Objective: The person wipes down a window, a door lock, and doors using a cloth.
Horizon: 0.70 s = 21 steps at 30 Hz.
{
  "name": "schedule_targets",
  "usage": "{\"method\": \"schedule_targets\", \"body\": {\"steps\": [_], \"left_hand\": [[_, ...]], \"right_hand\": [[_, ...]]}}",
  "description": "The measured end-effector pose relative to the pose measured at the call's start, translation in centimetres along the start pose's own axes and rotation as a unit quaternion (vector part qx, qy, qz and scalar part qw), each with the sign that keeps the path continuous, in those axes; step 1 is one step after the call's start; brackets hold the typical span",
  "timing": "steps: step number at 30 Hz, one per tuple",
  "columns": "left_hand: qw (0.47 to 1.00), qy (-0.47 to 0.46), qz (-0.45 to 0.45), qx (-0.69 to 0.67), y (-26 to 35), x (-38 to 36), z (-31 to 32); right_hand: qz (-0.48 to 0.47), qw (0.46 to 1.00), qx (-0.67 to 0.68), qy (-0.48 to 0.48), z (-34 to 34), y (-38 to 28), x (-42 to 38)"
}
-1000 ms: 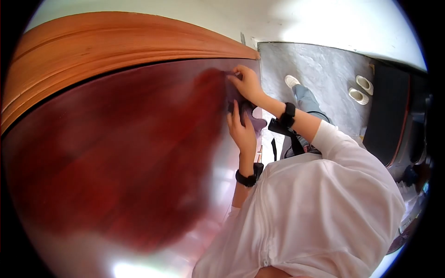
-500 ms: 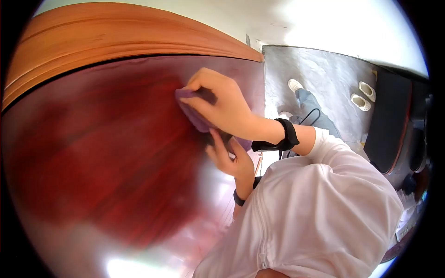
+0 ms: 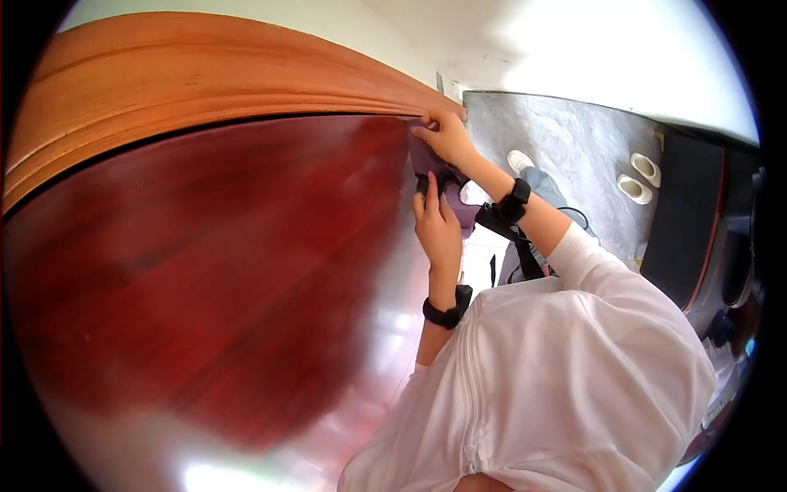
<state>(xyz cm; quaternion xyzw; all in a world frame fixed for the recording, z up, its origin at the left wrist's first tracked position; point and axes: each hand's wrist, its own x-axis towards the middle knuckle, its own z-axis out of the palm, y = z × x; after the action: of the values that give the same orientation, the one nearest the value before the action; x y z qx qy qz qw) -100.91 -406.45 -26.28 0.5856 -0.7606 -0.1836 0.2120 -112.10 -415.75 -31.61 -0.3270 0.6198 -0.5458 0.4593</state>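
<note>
A purple cloth (image 3: 423, 157) lies at the far right corner of the glossy dark red wooden surface (image 3: 246, 246), against the orange wooden ledge (image 3: 213, 70). My right hand (image 3: 451, 141) pinches its upper part, close to the end of the ledge. Just below, my left hand (image 3: 438, 230) has its fingers pointing up on the lower part of the cloth, which bunches between them. A loose end of the cloth hangs to the right of my left fingers, past the surface's edge. Both wrists wear black bands.
The grey marbled floor (image 3: 566, 135) shows beyond the right edge of the surface, with my shoe (image 3: 519, 161) on it. A pair of pale clogs (image 3: 634, 189) stands farther right, beside a black piece of furniture (image 3: 684, 213). A white wall (image 3: 607, 49) rises behind.
Both hands have moved up and to the right with the purple cloth, from the middle of the red surface to its corner by the ledge.
</note>
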Motion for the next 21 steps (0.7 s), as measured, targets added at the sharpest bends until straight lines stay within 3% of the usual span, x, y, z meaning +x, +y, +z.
{"method": "schedule_targets", "body": {"steps": [1, 4, 6, 7, 10, 13, 16, 19, 21], "left_hand": [[1.000, -0.001, 0.002, -0.006, -0.7, -0.3, 0.7], [1.000, 0.009, 0.002, -0.010, -0.1, -0.5, -0.8], [0.999, 0.034, 0.002, -0.024, 1.3, -0.1, -2.7], [0.995, 0.097, 0.025, -0.004, 2.3, 0.2, -3.4], [0.989, 0.143, 0.020, -0.034, 4.7, 0.7, -6.4], [0.989, 0.132, 0.015, -0.059, 4.5, 0.6, -6.4], [0.998, 0.059, -0.003, -0.030, 3.8, 0.9, -5.6], [0.999, -0.017, -0.018, -0.027, 2.1, 1.4, -2.9], [0.999, -0.020, -0.025, -0.035, 1.8, 1.5, -1.8]], "right_hand": [[0.019, 1.000, -0.005, -0.003, 0.0, 0.9, 0.0], [-0.039, 0.999, -0.011, 0.035, 0.6, -0.7, -0.8], [-0.103, 0.993, 0.021, 0.053, 1.0, -5.1, -1.4], [-0.135, 0.988, 0.034, 0.063, 0.8, -7.7, -1.7], [-0.187, 0.982, 0.026, 0.032, 0.5, -13.5, -2.6], [-0.127, 0.989, 0.067, -0.030, 0.0, -14.0, -2.5], [-0.097, 0.994, -0.049, 0.022, -0.3, -10.1, -1.2], [-0.002, 0.999, -0.036, -0.017, -0.8, -6.0, 0.6], [-0.003, 1.000, -0.026, -0.014, -0.9, -5.1, 0.9]]}}
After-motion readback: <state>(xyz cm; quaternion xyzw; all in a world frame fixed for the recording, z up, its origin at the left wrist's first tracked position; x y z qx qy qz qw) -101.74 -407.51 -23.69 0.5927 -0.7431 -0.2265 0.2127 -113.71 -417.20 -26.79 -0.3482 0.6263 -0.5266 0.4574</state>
